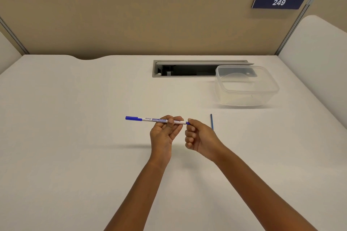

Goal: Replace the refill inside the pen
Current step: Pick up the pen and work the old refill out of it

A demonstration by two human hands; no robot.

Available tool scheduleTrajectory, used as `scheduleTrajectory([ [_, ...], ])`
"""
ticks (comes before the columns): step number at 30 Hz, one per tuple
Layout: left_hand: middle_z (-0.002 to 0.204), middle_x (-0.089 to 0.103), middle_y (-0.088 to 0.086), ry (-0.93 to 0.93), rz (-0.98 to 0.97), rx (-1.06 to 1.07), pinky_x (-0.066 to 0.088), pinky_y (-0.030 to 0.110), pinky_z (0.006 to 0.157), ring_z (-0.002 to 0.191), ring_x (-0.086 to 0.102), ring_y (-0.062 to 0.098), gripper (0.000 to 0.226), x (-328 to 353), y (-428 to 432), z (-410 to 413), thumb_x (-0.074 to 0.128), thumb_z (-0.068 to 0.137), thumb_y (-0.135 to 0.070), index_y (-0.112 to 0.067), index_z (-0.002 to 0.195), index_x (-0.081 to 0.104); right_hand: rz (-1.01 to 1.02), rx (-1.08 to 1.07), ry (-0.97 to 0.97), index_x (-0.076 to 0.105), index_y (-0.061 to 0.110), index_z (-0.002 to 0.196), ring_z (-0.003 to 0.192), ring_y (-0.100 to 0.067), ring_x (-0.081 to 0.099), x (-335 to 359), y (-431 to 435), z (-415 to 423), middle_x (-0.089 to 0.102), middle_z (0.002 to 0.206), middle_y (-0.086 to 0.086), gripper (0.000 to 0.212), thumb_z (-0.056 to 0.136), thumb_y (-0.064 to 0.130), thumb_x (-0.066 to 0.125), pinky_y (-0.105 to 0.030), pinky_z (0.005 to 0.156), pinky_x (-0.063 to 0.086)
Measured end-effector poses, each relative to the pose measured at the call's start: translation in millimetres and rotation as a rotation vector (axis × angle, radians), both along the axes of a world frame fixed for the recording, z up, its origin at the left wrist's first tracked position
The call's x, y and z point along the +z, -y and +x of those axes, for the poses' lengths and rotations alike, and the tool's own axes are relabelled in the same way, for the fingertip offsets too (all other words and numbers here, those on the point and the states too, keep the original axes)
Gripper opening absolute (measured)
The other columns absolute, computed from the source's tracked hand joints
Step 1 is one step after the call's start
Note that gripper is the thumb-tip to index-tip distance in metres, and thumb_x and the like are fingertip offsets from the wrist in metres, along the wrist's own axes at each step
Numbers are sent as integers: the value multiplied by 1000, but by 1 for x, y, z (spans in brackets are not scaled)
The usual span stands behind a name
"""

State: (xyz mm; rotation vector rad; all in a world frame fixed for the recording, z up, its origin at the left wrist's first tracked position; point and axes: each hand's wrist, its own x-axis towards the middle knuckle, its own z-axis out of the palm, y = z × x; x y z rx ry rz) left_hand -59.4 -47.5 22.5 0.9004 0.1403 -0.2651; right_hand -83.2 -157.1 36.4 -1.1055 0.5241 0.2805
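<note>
The pen (156,119) is held above the white counter (75,137), its long axis running nearly level from left to right, with the right end dipping a little lower. Its blue cap end points left and stands clear of both hands; the white barrel carries blue lettering, part of it covered by fingers and hard to read. The left hand (165,131) grips the barrel near its middle from below, thumb and fingertips closed around it. The right hand (197,137) is curled, its thumb and forefinger pinched on the small blue tip at the pen's right end (whether that tip is a plug or the refill's own end cannot be told). The remaining fingers of the right hand are folded into the palm.

A thin blue refill (211,121) lies on the counter just beyond the right hand, its long axis running toward and away from the person; its near end is hidden behind that hand. It is not touching the pen.

Farther back and to the right stands a clear plastic container (246,88), well apart from the hands, partly overlapping a grey cable hatch (187,70) set into the counter. A blue sign (278,2) reading 249 hangs on the partition behind.
</note>
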Motion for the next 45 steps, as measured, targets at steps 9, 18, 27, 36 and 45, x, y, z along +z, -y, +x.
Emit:
scheduleTrajectory([
  [9,67,73,2,-52,-45,21,58,19,65,70,72,13,16,1,-3,1,44,93,-2,-5,82,56,-1074,6,540,57,14,98,73,-19,57,-20,-4,-13,64,78,-8,12,89,21,51,-24,66,45],
  [18,65,73,2,-67,-52,-6,58,19,65,69,72,12,18,3,1,-3,43,93,-2,-6,81,55,-1244,72,618,53,12,75,60,-9,41,-14,6,-10,44,59,7,25,85,28,37,-18,57,31],
  [27,67,73,1,-27,-29,-34,57,19,67,71,71,12,17,5,4,-2,44,93,-4,-6,81,55,-368,-39,149,28,18,49,36,-8,21,0,-2,-3,26,36,11,47,94,27,37,-20,42,19],
  [36,66,73,2,-48,-50,-1,58,20,66,70,72,13,16,5,-1,2,44,93,-3,-5,81,55,-895,-44,460,53,25,93,68,-14,58,-4,0,-15,60,75,-2,5,89,27,53,-22,66,48],
  [45,66,73,1,-37,-43,-7,57,18,65,69,71,11,17,5,-1,-1,43,94,-3,-6,81,55,-1078,-63,571,63,6,90,75,-15,55,-8,1,-12,59,80,2,12,86,2,53,-13,67,41],
])
